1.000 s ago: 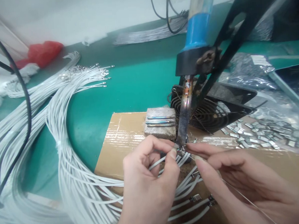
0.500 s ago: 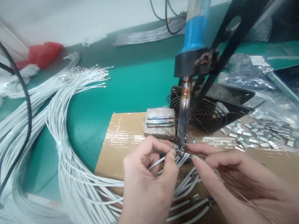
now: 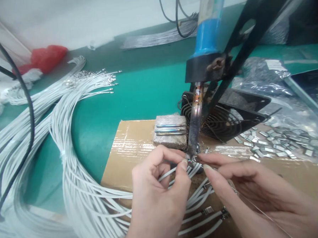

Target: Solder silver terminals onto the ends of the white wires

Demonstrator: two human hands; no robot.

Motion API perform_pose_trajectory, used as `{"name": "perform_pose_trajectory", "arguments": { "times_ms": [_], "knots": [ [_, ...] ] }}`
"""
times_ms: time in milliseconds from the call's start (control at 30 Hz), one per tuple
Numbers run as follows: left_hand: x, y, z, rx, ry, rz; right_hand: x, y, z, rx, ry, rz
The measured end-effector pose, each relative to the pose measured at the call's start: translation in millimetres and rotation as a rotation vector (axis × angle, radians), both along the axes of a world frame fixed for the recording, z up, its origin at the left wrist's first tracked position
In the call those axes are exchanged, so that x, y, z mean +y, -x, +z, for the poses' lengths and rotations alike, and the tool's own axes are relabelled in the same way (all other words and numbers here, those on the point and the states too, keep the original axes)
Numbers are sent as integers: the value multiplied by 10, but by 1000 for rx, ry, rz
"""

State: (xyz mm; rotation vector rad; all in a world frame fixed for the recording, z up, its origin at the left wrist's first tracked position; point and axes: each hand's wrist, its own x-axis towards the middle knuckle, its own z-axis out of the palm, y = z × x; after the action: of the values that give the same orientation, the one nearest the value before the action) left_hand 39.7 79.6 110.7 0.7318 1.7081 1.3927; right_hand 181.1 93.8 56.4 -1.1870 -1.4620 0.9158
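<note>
My left hand [image 3: 159, 193] pinches a white cable [image 3: 167, 174] close to its end, thumb against forefinger. Right under the tip of a blue-handled soldering iron [image 3: 195, 122] sits that cable end, but the fingertips partly hide it. From the other side, my right hand [image 3: 258, 186] brings its thumb and forefinger close to the tip. A thin solder wire [image 3: 265, 213] runs across the right palm toward those fingertips. Below the hands lie more white cables [image 3: 199, 223], some with small metal connectors [image 3: 207, 210] on their ends.
Bundled white cables [image 3: 78, 162] fill the left side. Behind my hands, a block [image 3: 172, 139] bears thin metal rods. A black fan [image 3: 223, 119] stands beside the iron's black bracket [image 3: 241, 58]. Small metal connector pieces [image 3: 277, 141] are heaped at right on cardboard [image 3: 131, 145].
Almost nothing differs. Both hands keep their grip near the iron's tip, with only a very slight shift of the left hand.
</note>
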Motion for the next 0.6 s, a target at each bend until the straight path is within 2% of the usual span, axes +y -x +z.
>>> {"name": "perform_pose_trajectory", "arguments": {
  "times_ms": [367, 600],
  "knots": [
    [-17, -10, 3, 0, -2, 29, 15, 48, 62, 29, 3, -42],
    [-17, 7, -20, -21, 9, 4, 2, 8, 46, 8, 0, 19]
  ]
}}
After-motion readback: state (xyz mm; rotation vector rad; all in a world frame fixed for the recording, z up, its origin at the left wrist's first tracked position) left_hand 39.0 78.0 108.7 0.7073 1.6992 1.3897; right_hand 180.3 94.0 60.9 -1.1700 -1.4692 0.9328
